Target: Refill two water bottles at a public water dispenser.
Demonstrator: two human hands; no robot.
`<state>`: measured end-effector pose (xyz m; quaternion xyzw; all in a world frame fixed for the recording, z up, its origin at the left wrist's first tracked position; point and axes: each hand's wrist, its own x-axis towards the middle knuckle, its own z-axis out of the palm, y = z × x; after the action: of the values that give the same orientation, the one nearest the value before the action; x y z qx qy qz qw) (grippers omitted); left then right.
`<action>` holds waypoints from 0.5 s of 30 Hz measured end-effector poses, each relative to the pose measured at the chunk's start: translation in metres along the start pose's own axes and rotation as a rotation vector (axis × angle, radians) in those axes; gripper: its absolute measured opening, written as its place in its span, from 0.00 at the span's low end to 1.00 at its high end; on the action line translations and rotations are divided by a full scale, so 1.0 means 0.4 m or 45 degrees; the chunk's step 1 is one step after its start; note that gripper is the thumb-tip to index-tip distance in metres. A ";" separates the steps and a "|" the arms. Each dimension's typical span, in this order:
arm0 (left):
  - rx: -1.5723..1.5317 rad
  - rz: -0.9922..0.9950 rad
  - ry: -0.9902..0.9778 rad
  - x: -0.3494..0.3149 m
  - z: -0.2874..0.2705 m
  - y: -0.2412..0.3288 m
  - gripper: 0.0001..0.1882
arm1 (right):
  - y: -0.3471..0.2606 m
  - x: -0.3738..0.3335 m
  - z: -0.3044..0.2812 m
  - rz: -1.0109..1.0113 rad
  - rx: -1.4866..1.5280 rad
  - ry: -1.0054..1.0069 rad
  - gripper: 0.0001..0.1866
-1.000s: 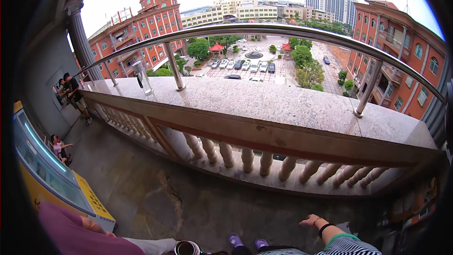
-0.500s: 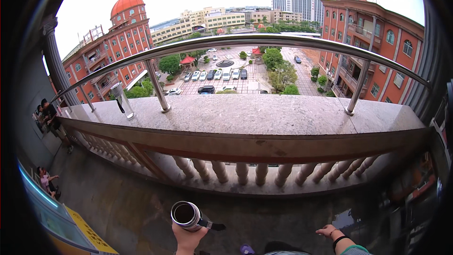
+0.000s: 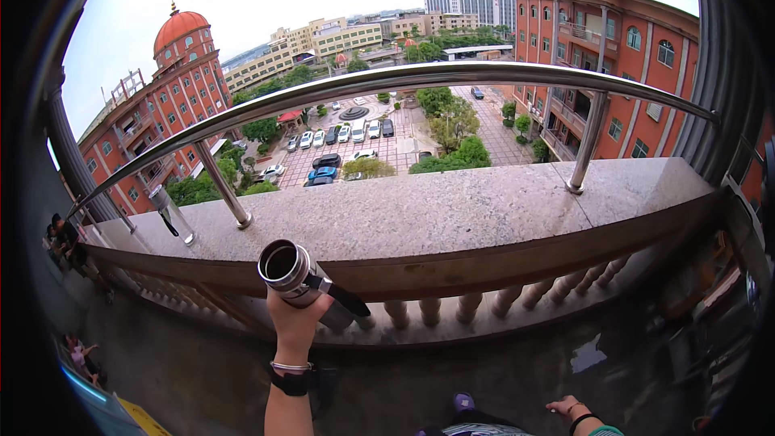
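Observation:
My left hand (image 3: 295, 311) is wrapped round a metal thermos flask (image 3: 284, 268), raised in front of the ledge. Its mouth is uncovered and faces up, and the inside looks dark. A black strap (image 3: 349, 300) hangs from the flask's right side. Low on the right, my right hand (image 3: 567, 406) hangs in the air with nothing visible in it; its fingers look loosely apart. On the stone ledge (image 3: 420, 214) to the left stands a clear bottle (image 3: 173, 216) with a grey lid and a black strap.
A steel handrail (image 3: 387, 79) on posts runs above the ledge, with stone balusters (image 3: 430, 312) below it. Beyond lie a car park and red buildings, far below. People (image 3: 69, 238) are at the far left. A wet patch (image 3: 588, 354) shines on the floor.
My left hand has raised the thermos flask up and forward, close to the ledge edge. The view has turned a little to the right. My right hand stays low.

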<state>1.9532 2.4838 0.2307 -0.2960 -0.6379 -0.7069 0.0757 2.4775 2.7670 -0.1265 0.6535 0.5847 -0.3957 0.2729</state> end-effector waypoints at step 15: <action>-0.022 -0.043 -0.040 0.283 0.234 -0.222 0.31 | -0.016 0.104 -0.072 -0.111 0.396 -0.005 0.22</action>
<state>1.8482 2.6186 0.2137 -0.2969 -0.6378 -0.7089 0.0513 2.4770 2.8144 -0.1451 0.6611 0.5438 -0.4941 0.1521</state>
